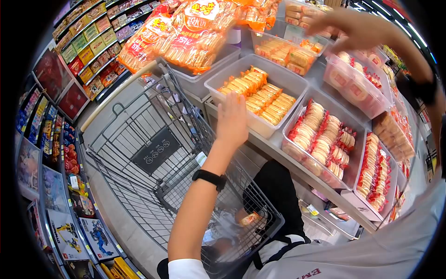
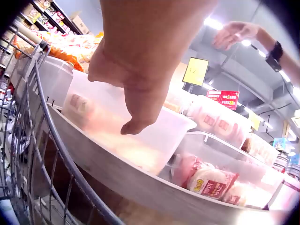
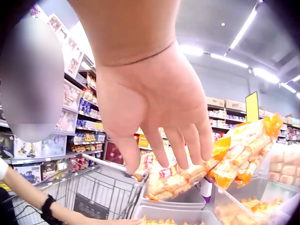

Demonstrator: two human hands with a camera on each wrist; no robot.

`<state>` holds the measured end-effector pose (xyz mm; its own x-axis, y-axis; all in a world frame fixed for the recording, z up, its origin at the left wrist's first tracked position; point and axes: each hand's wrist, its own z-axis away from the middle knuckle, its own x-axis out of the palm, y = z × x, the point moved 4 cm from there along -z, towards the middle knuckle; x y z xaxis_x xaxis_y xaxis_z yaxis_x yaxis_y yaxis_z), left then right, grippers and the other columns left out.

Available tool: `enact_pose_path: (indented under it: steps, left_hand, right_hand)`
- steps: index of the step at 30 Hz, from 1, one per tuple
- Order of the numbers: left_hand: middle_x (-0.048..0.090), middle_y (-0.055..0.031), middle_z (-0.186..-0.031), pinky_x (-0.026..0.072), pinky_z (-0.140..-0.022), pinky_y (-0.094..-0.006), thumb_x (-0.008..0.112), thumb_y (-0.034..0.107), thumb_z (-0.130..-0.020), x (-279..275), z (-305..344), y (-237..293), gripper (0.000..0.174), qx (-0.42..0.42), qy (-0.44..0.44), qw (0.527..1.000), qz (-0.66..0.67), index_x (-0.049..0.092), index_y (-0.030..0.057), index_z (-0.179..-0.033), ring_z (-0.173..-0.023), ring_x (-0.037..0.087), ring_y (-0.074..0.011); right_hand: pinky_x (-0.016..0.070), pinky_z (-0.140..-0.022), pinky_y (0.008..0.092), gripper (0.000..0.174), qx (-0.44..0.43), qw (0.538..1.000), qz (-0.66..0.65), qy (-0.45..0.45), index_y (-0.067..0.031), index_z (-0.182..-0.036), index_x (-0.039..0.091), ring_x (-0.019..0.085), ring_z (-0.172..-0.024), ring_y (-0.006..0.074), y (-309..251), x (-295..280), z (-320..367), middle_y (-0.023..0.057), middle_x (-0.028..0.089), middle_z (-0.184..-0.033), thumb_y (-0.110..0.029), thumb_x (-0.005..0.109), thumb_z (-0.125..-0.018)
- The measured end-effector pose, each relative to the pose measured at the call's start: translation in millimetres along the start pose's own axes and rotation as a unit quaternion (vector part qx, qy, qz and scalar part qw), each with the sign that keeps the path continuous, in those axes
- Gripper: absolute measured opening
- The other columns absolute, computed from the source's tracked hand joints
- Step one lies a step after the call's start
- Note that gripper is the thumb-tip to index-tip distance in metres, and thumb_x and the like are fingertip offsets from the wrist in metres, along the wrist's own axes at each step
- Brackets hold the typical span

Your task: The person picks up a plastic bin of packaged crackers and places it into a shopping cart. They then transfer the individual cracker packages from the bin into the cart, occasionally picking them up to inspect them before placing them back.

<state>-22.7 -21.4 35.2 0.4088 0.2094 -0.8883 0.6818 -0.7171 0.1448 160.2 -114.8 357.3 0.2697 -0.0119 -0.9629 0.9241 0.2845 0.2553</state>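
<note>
The step in hand appears to be reaching among packets; the next move likely calls for curling fingers round one. The left hand [image 1: 232, 120], fingers extended, holds nothing at the cart-side edge of one translucent rectangular plastic bin [image 1: 261, 125]; contact is unclear. Small orange-wrapped snack packets [image 1: 276, 103], too many to count, lie inside. The right hand [image 1: 361, 32], empty, fingers uncurled, hangs above the grey display table [image 1: 325, 192]. One grey wire cart [image 1: 157, 149] carries one orange-and-clear packet [image 1: 251, 219] near its end corner.

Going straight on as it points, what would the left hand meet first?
Probably the orange packets in the plastic bin; depth is unclear, so the left hand might catch the bin first.
</note>
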Motion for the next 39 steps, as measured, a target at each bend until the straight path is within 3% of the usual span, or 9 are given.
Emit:
enact_pose_path:
  steps: [3,9,15,19,23,24,30,34,39]
  left_hand:
    - [0.019,-0.0249,-0.159,0.0218,-0.117,-0.0548,0.062,0.008,-0.075,13,-6,1,0.083,-0.024,0.013,1.000,-0.014,0.025,-0.0071,-0.148,-0.150,0.014,-0.0371]
    - [0.019,-0.0247,-0.158,0.0217,-0.117,-0.0561,0.059,0.004,-0.075,-3,0,9,0.079,-0.040,-0.027,0.999,0.003,0.028,-0.0090,-0.146,-0.150,0.014,-0.0372]
    - [0.021,-0.0261,-0.157,0.0239,-0.116,-0.0566,0.061,0.004,-0.071,4,0,4,0.081,-0.018,0.019,0.999,0.018,0.029,-0.0086,-0.144,-0.149,0.015,-0.0406]
    - [0.022,-0.0260,-0.156,0.0258,-0.115,-0.0571,0.064,0.004,-0.069,5,-1,7,0.082,-0.021,0.029,0.998,0.049,0.030,-0.0066,-0.144,-0.149,0.014,-0.0417]
    - [0.024,-0.0214,-0.157,0.0272,-0.115,-0.0526,0.069,0.012,-0.074,2,1,7,0.076,-0.031,0.006,0.999,-0.005,0.038,-0.0026,-0.141,-0.150,0.016,-0.0346]
    - [0.024,-0.0214,-0.157,0.0272,-0.115,-0.0526,0.069,0.012,-0.074,1,2,6,0.076,-0.036,0.008,0.999,-0.007,0.038,-0.0026,-0.141,-0.150,0.016,-0.0346]
    - [0.024,-0.0255,-0.154,0.0267,-0.115,-0.0558,0.066,0.002,-0.065,4,0,7,0.081,-0.023,0.016,0.998,0.062,0.034,-0.0059,-0.139,-0.148,0.014,-0.0424]
    - [0.023,-0.0275,-0.154,0.0277,-0.116,-0.0503,0.066,0.001,-0.064,4,-3,10,0.079,-0.008,0.030,0.997,0.075,0.036,-0.0065,-0.137,-0.148,0.015,-0.0444]
    - [0.023,-0.0281,-0.153,0.0283,-0.117,-0.0457,0.066,0.001,-0.064,4,-2,7,0.078,-0.017,0.023,0.996,0.079,0.037,-0.0067,-0.136,-0.147,0.015,-0.0449]
  right_hand:
    - [0.0427,-0.106,0.0397,0.050,-0.060,0.996,-0.060,0.034,-0.0080,-0.134,0.057,0.055,-0.124,0.0279,16,64,-115,0.0129,0.058,-0.136,-0.020,0.070,-0.087]
    - [0.0296,-0.117,0.0402,0.097,-0.076,0.985,-0.092,-0.125,-0.0055,-0.153,0.028,0.035,-0.142,0.0336,57,273,-253,0.0201,0.036,-0.154,-0.026,0.080,-0.073]
    - [0.0175,-0.122,0.0426,0.103,-0.160,0.979,-0.050,-0.118,-0.0063,-0.156,0.015,0.016,-0.149,0.0340,41,327,-276,0.0181,0.018,-0.161,-0.017,0.076,-0.075]
    - [0.0157,-0.122,0.0441,0.103,-0.163,0.980,-0.074,-0.086,-0.0074,-0.157,0.011,0.013,-0.150,0.0324,46,342,-284,0.0172,0.018,-0.161,-0.011,0.075,-0.075]
    - [0.0323,-0.116,0.0426,0.102,-0.203,0.979,-0.026,-0.014,-0.0147,-0.156,0.017,0.034,-0.141,0.0378,53,322,-265,0.0173,0.027,-0.158,-0.009,0.078,-0.074]
    - [0.0461,-0.103,0.0417,0.093,-0.261,0.964,0.008,0.053,-0.0173,-0.155,0.018,0.052,-0.126,0.0376,54,316,-258,0.0165,0.033,-0.155,-0.007,0.071,-0.079]
    - [0.0550,-0.087,0.0425,0.091,-0.159,0.974,0.137,0.083,-0.0181,-0.155,0.021,0.066,-0.107,0.0318,60,349,-285,0.0125,0.045,-0.148,-0.017,0.073,-0.080]
    - [0.0566,-0.081,0.0412,0.088,-0.141,0.973,0.148,0.105,-0.0151,-0.153,0.024,0.067,-0.104,0.0304,61,353,-285,0.0132,0.048,-0.146,-0.019,0.073,-0.081]
    - [0.0416,-0.107,0.0444,0.084,-0.146,0.989,0.022,-0.029,-0.0105,-0.152,0.027,0.052,-0.128,0.0336,23,310,-293,0.0174,0.047,-0.146,-0.019,0.072,-0.081]
